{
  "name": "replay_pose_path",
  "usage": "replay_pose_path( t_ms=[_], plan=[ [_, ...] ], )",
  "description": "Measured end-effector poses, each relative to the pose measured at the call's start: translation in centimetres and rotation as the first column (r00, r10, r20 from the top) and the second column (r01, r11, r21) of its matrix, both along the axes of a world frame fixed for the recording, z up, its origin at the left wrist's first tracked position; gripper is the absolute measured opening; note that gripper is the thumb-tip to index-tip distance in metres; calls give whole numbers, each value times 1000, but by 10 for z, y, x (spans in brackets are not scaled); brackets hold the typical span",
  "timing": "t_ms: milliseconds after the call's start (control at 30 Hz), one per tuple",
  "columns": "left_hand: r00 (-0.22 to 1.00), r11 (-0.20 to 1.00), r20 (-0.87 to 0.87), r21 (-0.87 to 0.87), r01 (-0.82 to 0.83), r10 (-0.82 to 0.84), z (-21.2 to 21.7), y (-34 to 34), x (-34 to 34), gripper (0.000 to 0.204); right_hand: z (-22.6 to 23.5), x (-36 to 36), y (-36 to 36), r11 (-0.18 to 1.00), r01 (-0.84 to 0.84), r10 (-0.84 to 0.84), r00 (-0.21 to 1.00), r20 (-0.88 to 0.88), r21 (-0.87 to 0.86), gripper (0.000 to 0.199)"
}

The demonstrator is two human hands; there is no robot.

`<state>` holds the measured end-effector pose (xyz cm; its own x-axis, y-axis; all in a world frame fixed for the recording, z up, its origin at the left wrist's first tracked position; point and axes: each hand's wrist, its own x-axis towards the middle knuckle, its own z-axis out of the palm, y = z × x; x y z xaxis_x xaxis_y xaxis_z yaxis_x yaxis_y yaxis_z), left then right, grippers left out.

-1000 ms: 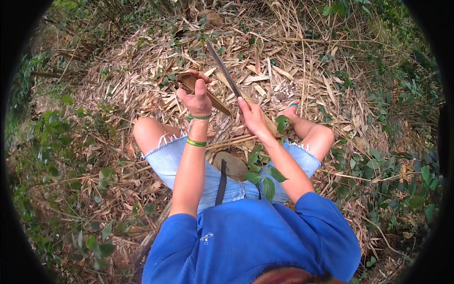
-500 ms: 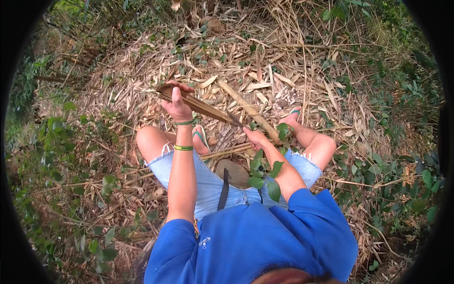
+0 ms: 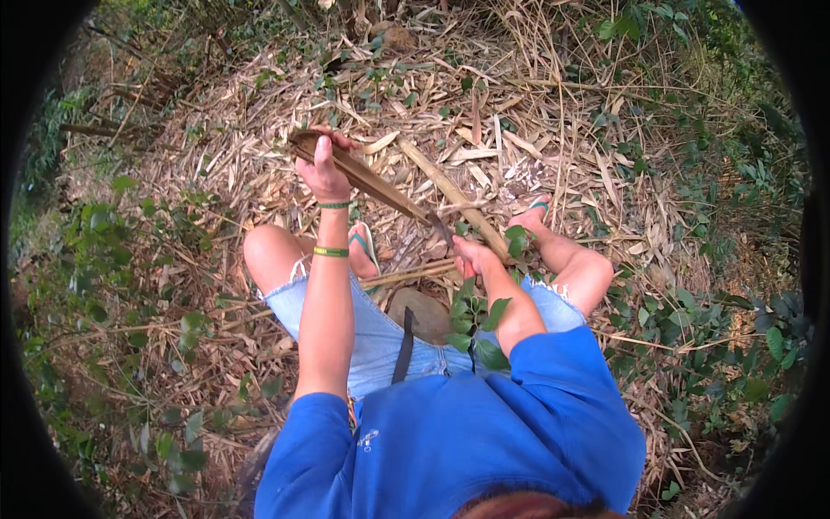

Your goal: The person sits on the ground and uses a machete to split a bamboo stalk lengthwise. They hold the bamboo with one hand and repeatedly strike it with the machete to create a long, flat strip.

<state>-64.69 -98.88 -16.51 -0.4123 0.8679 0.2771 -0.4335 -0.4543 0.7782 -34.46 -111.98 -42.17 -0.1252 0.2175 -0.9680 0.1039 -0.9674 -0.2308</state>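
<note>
Brown and dry, a split bamboo strip [image 3: 367,177] runs through both hands above the leaf-strewn ground [image 3: 216,156]. The left hand [image 3: 324,169] has its grip wrapped tight around the strip's upper-left end, thumb up along the back. The right hand [image 3: 474,257] is closed low near the knees on what looks like a dark blade handle [image 3: 443,230]; its fingers are mostly hidden, so how firmly it clamps is unclear. The strip's long axis slants from upper left, by the left hand, down to the right toward the right hand. A thicker pale bamboo pole [image 3: 454,197] lies just behind it, slanting the same way.
</note>
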Motion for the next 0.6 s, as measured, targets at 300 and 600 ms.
replay_pose_path(
  t_ms=[300,600],
  plan=[
    [996,997,-25,0,-81,81,-14,25,-14,31,124,-85,72,486,-189,-117,953,278,853,68],
    [996,996,43,-46,-76,78,-29,31,-9,31,-51,9,-12,990,132,-131,991,24,-56,63]
  ],
)
